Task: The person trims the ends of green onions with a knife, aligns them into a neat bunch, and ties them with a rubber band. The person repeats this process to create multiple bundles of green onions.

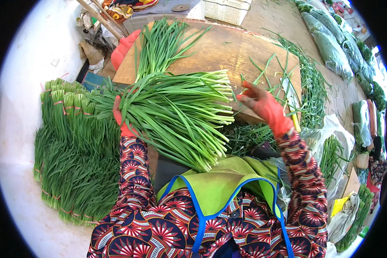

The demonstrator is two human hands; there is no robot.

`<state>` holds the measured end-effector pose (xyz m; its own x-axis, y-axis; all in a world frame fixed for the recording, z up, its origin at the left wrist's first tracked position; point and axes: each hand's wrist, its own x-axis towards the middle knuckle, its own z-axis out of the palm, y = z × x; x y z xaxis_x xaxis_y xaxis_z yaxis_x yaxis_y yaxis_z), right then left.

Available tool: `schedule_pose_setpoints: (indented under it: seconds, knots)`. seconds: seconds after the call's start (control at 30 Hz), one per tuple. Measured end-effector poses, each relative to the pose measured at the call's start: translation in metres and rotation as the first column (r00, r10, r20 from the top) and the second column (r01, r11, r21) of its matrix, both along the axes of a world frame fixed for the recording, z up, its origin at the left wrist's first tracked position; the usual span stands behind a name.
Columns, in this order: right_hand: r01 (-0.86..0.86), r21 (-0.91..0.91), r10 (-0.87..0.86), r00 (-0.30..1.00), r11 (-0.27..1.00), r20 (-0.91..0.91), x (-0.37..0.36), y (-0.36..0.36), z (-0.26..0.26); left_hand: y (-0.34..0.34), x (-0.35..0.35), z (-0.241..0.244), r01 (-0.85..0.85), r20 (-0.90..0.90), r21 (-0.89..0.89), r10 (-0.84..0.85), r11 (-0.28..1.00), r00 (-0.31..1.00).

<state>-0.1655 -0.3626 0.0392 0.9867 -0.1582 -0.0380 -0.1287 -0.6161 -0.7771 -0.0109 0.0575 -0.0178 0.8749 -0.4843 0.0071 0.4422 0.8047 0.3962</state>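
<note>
A large loose bunch of garlic chives (177, 109) lies across my left hand (121, 116), which wears a red glove with bare fingertips and grips the leafy end. The pale cut stems point right. My right hand (259, 100), in a matching glove, is raised over the right edge of the wooden board (232, 48), fingers apart and slightly blurred. It holds nothing that I can see. Close to it, a knife (290, 96) with a yellow handle lies among stray leaves. A second pile of chives (159, 45) rests on the board's far left part.
Tied chive bundles (77, 148) are stacked along the white wall at left. Leaf scraps (304, 84) litter the floor right of the board. Beyond lie filled plastic bags (330, 48). A white crate (225, 11) stands behind the board, and a clear plastic bag (332, 142) holds chives at right.
</note>
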Motion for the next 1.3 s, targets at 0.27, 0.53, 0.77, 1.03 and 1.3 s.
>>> schedule_pose_setpoints:
  seconds: [0.27, 0.53, 0.77, 1.03, 1.3]
  knots:
    - [0.246, 0.730, -0.189, 0.969, 0.637, -0.161, 0.010, 0.075, -0.030, -0.022, -0.017, 0.011, 0.008, 0.073, -0.087, -0.002, 0.996, 0.997]
    - [0.018, 0.210, -0.051, 0.987, 0.977, 0.150, -0.061, 0.037, -0.021, -0.009, -0.006, -0.014, -0.123, 0.107, -0.185, 0.144, 0.975, 0.984]
    - [0.310, 0.374, -0.373, 0.922, 0.874, 0.107, -0.051, 0.038, -0.036, 0.000, -0.005, -0.025, -0.267, 0.181, -0.053, 0.273, 0.962, 0.945]
    - [-0.259, -0.273, 0.306, 0.940, 0.927, 0.149, -0.105, 0.087, -0.017, 0.022, 0.009, -0.057, -0.203, 0.186, -0.236, 0.249, 0.950, 0.951]
    - [0.097, 0.581, -0.031, 0.992, 0.808, -0.122, -0.026, 0.021, -0.029, 0.010, -0.006, -0.034, -0.086, 0.238, -0.234, 0.143, 0.968, 0.961]
